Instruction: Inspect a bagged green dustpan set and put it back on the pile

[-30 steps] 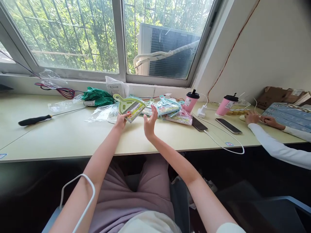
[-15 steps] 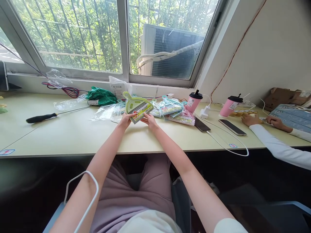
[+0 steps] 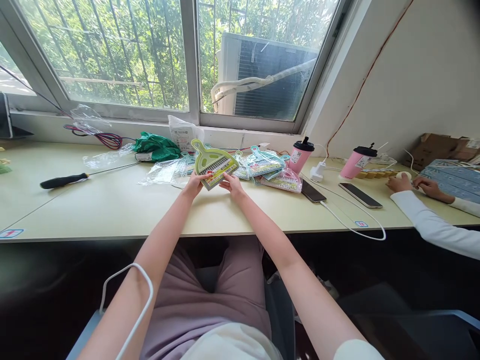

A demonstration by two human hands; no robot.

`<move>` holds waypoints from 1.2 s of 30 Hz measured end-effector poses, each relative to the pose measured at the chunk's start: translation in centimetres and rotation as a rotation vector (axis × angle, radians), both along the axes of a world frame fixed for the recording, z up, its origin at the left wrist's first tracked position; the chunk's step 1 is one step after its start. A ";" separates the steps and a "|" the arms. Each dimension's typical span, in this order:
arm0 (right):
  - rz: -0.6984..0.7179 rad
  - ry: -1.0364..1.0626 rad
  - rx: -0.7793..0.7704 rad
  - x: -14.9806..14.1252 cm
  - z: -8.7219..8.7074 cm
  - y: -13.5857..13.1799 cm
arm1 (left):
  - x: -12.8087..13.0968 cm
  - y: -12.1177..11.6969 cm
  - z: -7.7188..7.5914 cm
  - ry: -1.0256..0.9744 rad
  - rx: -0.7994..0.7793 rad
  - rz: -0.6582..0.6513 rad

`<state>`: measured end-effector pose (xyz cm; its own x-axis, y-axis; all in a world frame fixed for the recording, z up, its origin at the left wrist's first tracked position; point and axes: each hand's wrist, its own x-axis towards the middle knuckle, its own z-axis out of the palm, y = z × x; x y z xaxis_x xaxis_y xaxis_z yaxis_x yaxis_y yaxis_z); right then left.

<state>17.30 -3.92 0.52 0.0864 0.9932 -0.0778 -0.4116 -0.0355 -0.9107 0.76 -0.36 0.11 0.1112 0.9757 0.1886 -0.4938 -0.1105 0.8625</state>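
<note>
A small green dustpan-and-brush set (image 3: 213,163) with a printed label is tilted up over the pale desk (image 3: 112,210). My left hand (image 3: 194,184) grips its lower left edge. At its lower right corner my right hand (image 3: 232,184) is closed on it too. Behind it lies a heap of teal and pink sets of the same kind (image 3: 266,170) in clear wrapping. Empty clear plastic bags (image 3: 163,172) lie just left of the set.
A black-handled screwdriver (image 3: 63,180) lies at the left. Green bag (image 3: 155,146) and wires (image 3: 108,140) sit by the window sill. Two pink cups (image 3: 300,155) (image 3: 358,161), two phones (image 3: 314,191) (image 3: 360,195) and a white cable (image 3: 352,227) are right. Another person's hands (image 3: 412,184) work at far right.
My right hand, raised and open a second ago, has come down and closed on the green set's right corner. The view shifted slightly; the other person's hands moved right.
</note>
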 end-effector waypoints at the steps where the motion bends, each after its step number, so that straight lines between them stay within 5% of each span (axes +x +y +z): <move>1: -0.005 -0.001 -0.005 0.0 0.1 -0.1 | 0.0 0.0 0.0 0.004 0.007 -0.006; 36: -0.092 0.010 0.006 0.5 0.6 -0.8 | 0.6 -1.4 0.9 0.086 0.070 -0.042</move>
